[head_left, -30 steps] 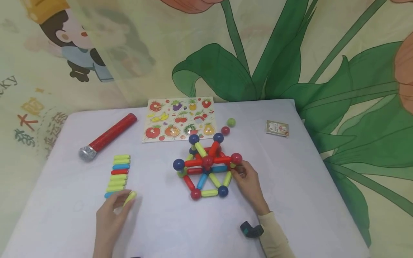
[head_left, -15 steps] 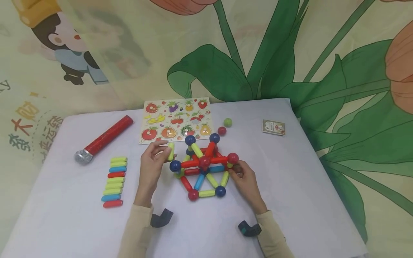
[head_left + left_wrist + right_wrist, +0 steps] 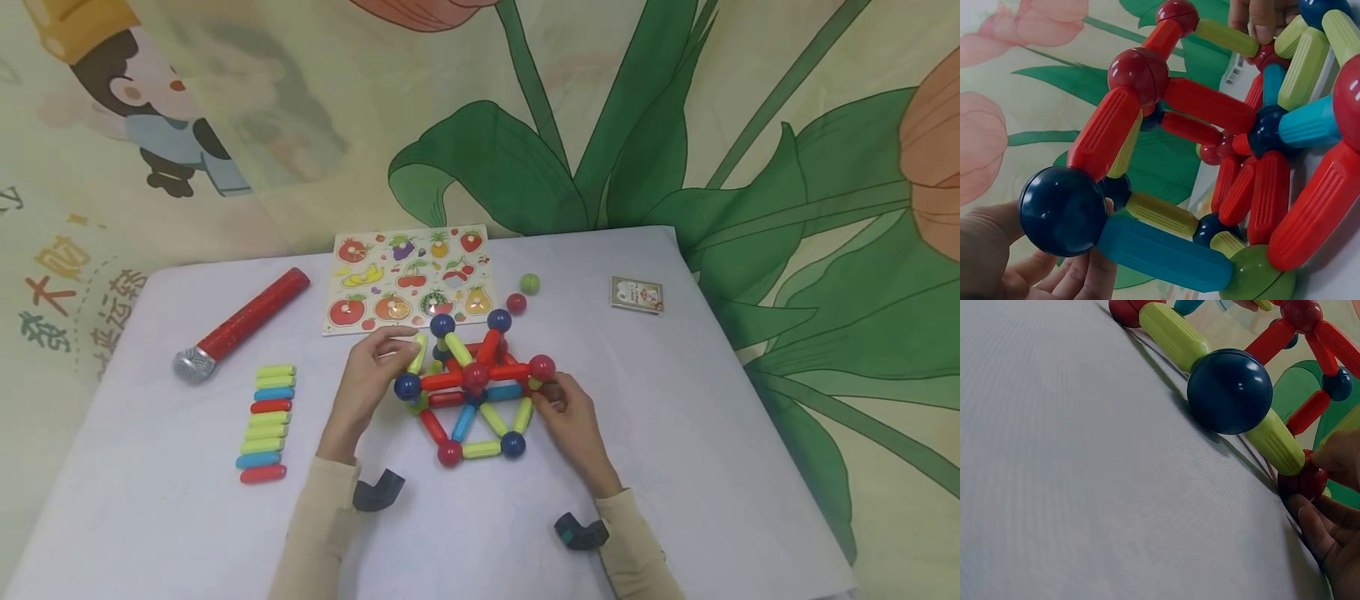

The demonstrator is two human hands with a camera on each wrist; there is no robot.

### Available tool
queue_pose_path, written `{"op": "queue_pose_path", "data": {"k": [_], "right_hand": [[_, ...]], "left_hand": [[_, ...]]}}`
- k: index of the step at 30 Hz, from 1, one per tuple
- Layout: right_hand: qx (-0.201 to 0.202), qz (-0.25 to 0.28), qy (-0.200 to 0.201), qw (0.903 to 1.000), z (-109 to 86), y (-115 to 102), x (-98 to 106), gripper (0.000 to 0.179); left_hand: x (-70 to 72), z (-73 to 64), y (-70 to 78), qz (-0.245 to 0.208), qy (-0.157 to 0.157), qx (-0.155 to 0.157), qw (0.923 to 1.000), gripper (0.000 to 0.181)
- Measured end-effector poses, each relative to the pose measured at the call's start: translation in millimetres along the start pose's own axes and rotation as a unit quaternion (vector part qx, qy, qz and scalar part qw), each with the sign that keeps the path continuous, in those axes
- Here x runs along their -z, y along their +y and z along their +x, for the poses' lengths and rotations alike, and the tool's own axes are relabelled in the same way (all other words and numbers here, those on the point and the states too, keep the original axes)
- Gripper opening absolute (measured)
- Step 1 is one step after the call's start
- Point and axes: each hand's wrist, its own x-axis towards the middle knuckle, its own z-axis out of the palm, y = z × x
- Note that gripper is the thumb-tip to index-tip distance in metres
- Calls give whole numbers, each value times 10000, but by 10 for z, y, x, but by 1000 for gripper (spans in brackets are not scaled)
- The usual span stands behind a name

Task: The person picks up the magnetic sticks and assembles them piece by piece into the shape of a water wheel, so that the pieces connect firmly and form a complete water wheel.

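A ball-and-stick model [image 3: 476, 377] of red, blue and green balls joined by coloured rods stands mid-table. My left hand [image 3: 356, 383] pinches a yellow-green rod [image 3: 418, 353] beside the model's left blue ball [image 3: 407, 387]. Whether that rod touches a ball cannot be made out. In the left wrist view the blue ball [image 3: 1063, 211] hides part of the fingers. At the model's right side, my right hand [image 3: 576, 421] grips a low red ball [image 3: 1304, 482], thumb on one side and fingers on the other in the right wrist view.
Left of the model lies a column of several red, blue and yellow-green rods [image 3: 265, 421]. Behind it are a red toy microphone [image 3: 251, 314], a fruit puzzle board [image 3: 412, 282], a loose red ball [image 3: 516, 303], a green ball [image 3: 529, 284] and a small card box [image 3: 637, 295].
From the rod column, my left hand has carried the yellow-green rod right, up to the model's left side. The right hand has kept its hold at the model's right.
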Motion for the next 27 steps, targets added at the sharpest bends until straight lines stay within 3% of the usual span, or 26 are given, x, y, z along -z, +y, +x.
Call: {"op": "queue_pose_path", "data": {"k": [10,14,17,21,27], "right_hand": [[43,21,41,10000,-8,16,-7,31],[6,-95,20,10000,-12,4,-5,32],[-118,-295,78,9995,-54,-34,3,33],[-357,-862,275,9953,-221,-120,4,30],[-82,-1738,-316,9842,-518,-208,-85,41]], "left_hand": [[-9,3,-10,114,-238,4,9997,41],[-5,1,-46,264,-153,-28,9995,44],[-2,-5,-145,453,2,-3,9990,47],[-5,-21,-355,825,-19,-97,9965,37],[10,-123,-617,1213,-215,-419,9915,25]]}}
